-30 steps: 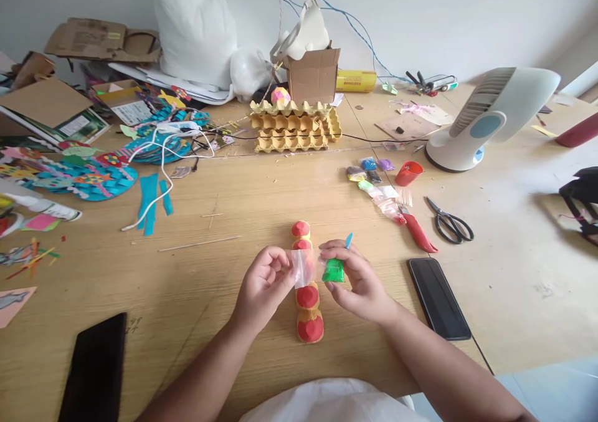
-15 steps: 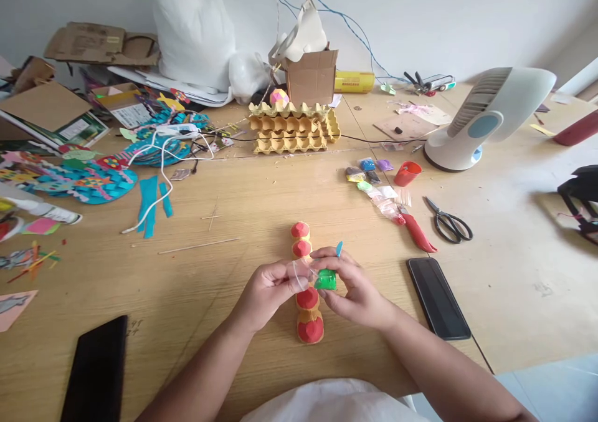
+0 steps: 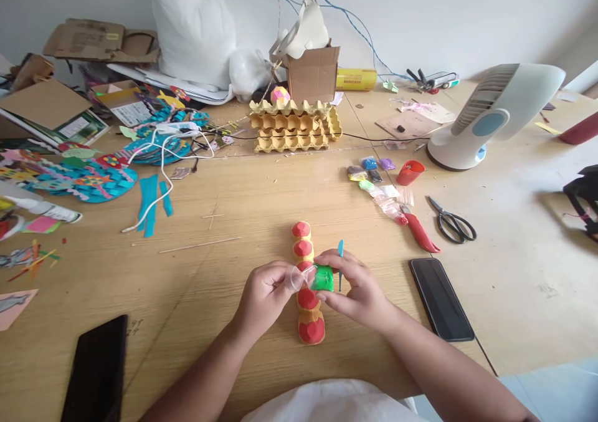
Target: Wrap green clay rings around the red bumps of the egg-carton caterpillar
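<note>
Between my hands is a small clear plastic bag of green modelling clay [image 3: 323, 278]. My left hand [image 3: 266, 288] pinches the loose clear end of the bag. The fingers and thumb of my right hand [image 3: 357, 288] close round the green clay. A thin blue modelling tool [image 3: 341, 257] also sits among my right fingers, pointing up. Beneath my hands lies a strip of egg carton [image 3: 310, 315], its row of bumps painted or covered red over yellow. My hands hide its middle part.
Scissors [image 3: 451, 219], a red-handled knife [image 3: 420, 229] and a black phone [image 3: 441, 298] lie to the right. Coloured clay packets [image 3: 369, 167] and a red cup [image 3: 410, 172] are beyond. Egg cartons [image 3: 292, 126] stand at the back, a white fan [image 3: 490, 116] at the right.
The green clay bag has turned, showing more of its clay and clear wrapper. The blue tool now stands more upright in my right hand. The view has shifted slightly.
</note>
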`<action>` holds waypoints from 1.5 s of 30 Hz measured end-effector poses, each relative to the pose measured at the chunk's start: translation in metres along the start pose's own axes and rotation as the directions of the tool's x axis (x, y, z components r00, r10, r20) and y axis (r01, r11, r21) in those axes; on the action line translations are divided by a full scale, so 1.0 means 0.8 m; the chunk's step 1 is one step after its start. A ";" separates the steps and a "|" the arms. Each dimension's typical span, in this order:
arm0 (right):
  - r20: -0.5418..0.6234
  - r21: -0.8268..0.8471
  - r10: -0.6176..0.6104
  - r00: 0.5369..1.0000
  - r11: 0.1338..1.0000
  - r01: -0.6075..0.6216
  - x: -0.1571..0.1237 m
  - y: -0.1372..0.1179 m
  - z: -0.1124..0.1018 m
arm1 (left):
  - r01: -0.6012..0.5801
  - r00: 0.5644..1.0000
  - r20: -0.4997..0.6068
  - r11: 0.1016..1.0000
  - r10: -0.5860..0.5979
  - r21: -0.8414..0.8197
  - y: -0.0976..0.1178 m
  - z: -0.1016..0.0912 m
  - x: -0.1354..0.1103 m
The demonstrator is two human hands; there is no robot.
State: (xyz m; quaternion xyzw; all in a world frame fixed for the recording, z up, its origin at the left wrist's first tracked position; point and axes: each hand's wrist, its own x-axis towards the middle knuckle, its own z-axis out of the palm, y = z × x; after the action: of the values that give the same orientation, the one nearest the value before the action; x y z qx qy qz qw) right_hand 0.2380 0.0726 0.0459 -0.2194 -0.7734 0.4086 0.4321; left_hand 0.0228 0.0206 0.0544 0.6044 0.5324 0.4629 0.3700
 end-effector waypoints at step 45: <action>-0.029 -0.375 -0.268 0.963 0.896 0.238 -0.007 -0.002 0.003 | 0.291 0.951 0.189 0.916 -0.245 -0.276 0.003 0.016 -0.005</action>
State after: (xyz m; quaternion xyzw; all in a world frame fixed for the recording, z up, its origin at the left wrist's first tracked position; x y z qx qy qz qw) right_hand 0.2387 0.0669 0.0439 -0.2103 -0.8403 0.1877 0.4631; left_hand 0.0353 0.0165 0.0521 0.4952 0.5043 0.4364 0.5568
